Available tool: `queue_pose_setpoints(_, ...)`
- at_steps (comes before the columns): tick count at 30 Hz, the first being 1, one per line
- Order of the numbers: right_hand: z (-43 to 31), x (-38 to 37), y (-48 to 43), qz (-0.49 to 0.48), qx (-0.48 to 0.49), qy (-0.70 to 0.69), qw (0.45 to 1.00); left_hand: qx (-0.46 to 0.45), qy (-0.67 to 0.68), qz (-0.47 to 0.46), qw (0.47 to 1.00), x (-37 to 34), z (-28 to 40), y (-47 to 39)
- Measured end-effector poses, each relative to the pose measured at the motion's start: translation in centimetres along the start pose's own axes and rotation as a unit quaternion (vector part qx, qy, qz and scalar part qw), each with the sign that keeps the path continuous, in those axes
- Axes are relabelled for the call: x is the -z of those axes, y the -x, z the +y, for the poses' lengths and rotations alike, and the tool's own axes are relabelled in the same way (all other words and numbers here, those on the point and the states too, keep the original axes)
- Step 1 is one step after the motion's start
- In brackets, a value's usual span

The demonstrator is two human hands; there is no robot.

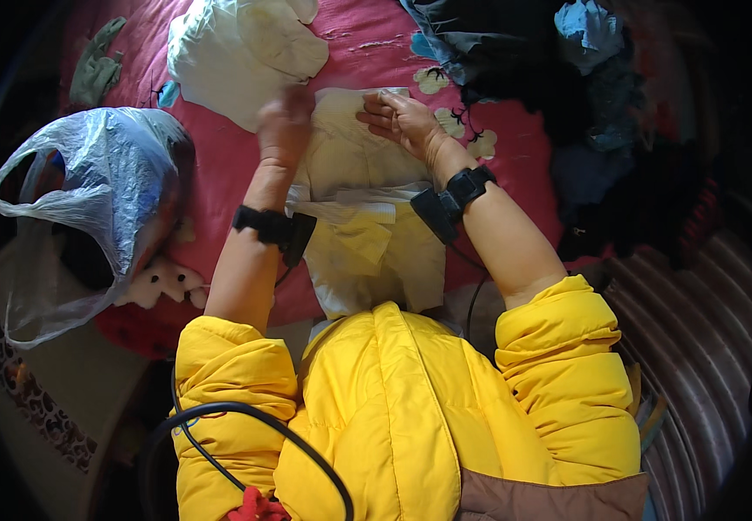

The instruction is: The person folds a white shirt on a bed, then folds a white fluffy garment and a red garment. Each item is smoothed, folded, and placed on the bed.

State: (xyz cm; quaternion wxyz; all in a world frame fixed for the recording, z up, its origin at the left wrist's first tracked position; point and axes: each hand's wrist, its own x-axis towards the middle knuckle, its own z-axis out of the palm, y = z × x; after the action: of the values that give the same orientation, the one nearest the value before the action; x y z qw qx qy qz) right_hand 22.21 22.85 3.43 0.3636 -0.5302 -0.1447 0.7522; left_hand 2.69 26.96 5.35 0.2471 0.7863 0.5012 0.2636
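A pale cream garment of thin cloth point(376, 254) lies lengthwise on the pink cloth in front of my body, with a folded part across its middle. My left hand point(286, 125), blurred, is at the upper left edge of the garment; whether it grips the cloth cannot be told. At the upper right edge, my right hand point(396, 119) has its fingers curled, with the thumb and forefinger together on the garment's top corner. Black straps with small black devices sit on both wrists.
A pink bedcover point(512, 163) spreads beneath. A white cloth point(239, 58) lies beyond my left hand. At the left stands a translucent plastic bag point(115, 176) with contents. Dark clothes point(493, 45) and a light blue crumpled item point(588, 32) are at the upper right. Black cables run by my arms.
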Motion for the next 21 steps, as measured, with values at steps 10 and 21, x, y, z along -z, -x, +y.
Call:
queue_pose_setpoints(10,-2.1,2.3,-3.8,0.038,0.345,0.295,0.89,-0.137,-0.172,-0.33,0.918,-3.9,3.0,5.9)
queue_pose_setpoints(21,-4.1,-0.4,-4.2,-0.01,0.117,0.681,0.723,-0.18,0.137,-0.094,0.97,3.7,4.9,13.6)
